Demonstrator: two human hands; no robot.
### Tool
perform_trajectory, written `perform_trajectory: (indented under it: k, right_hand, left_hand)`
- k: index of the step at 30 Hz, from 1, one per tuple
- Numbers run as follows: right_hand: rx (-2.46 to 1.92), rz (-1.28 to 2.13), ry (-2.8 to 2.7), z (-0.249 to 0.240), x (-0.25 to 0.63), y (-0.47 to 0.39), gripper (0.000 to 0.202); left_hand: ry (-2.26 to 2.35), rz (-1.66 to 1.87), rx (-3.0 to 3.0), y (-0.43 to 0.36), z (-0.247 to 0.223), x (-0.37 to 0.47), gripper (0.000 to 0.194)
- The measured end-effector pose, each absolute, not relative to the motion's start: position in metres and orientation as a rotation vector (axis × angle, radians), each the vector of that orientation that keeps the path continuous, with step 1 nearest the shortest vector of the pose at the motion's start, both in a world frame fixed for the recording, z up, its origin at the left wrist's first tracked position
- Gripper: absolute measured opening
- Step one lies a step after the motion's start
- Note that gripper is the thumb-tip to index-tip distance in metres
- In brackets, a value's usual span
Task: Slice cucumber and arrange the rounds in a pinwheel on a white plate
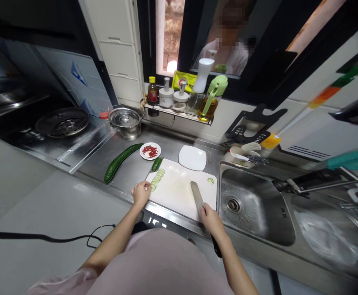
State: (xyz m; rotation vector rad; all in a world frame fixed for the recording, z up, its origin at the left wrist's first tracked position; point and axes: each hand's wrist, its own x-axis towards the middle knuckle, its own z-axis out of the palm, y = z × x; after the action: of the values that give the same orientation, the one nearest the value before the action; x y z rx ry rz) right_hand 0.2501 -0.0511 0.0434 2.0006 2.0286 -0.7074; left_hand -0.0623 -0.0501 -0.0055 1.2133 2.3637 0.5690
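Observation:
My right hand [211,219] grips a kitchen knife [196,193] with a dark handle, its blade lying over the right part of a white cutting board [179,190]. At the board's left edge my left hand [141,193] has its fingers bent together, the tips beside the near end of a row of cucumber slices [158,179]. Whether they pinch anything is hidden. A short cut piece of cucumber [156,164] lies at the row's far end. One small cucumber end [210,180] sits alone near the board's right corner.
Left of the board lie a whole cucumber [119,163] and a small plate of chopped red pieces [150,151]. Behind it is a white square plate [192,158]. A sink [255,205] adjoins on the right. A seasoning rack [179,112] and a steel pot [126,123] stand at the back.

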Motion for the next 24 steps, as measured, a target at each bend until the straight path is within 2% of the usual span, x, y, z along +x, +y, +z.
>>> perform_trajectory:
  k: [17, 24]
  right_hand:
    - [2.067, -0.734, 1.977, 0.044, 0.248, -0.055, 0.031]
    - [2.359, -0.702, 1.872, 0.029, 0.264, -0.042, 0.034]
  left_hand:
    - [2.422, 0.678, 1.239, -0.054, -0.001, -0.051, 0.024]
    - [2.385, 0.772, 1.353, -0.045, 0.009, -0.027, 0.024]
